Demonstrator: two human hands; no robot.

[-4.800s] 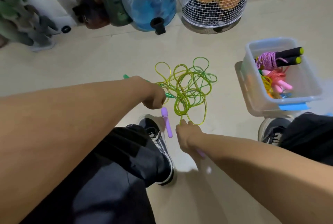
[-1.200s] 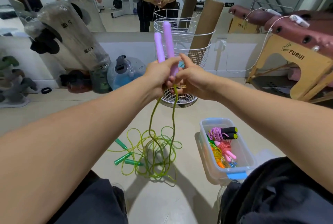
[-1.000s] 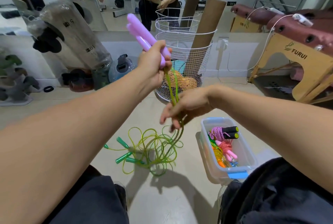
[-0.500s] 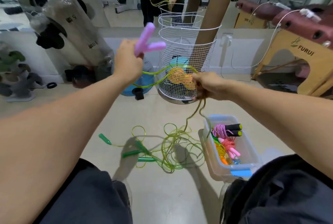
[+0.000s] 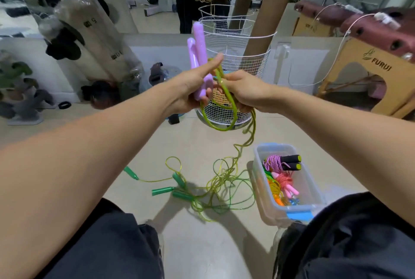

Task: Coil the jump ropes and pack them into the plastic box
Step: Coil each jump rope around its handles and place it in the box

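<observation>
My left hand (image 5: pixel 193 90) grips two purple jump-rope handles (image 5: pixel 198 54) that point upward, thumb stretched along them. My right hand (image 5: pixel 243 91) is right beside it and holds the yellow-green cord (image 5: pixel 226 101), which hangs in a loop below both hands. From there the cord trails down to a tangle (image 5: pixel 221 188) on the floor, mixed with ropes that have green handles (image 5: pixel 162 190). The clear plastic box (image 5: pixel 314 191) stands on the floor at the right with several coiled ropes inside.
A white wire basket (image 5: pixel 238 58) with cardboard tubes stands straight ahead. Wrapped punching bags (image 5: pixel 98 38) lean at the left, a wooden massage table (image 5: pixel 368 67) is at the right. A mirror behind shows a person. My knees fill the lower corners.
My hands were apart with the cord stretched between them; now the right hand has come back to the left, laying a loop of cord by the handles. The handles tilted upright.
</observation>
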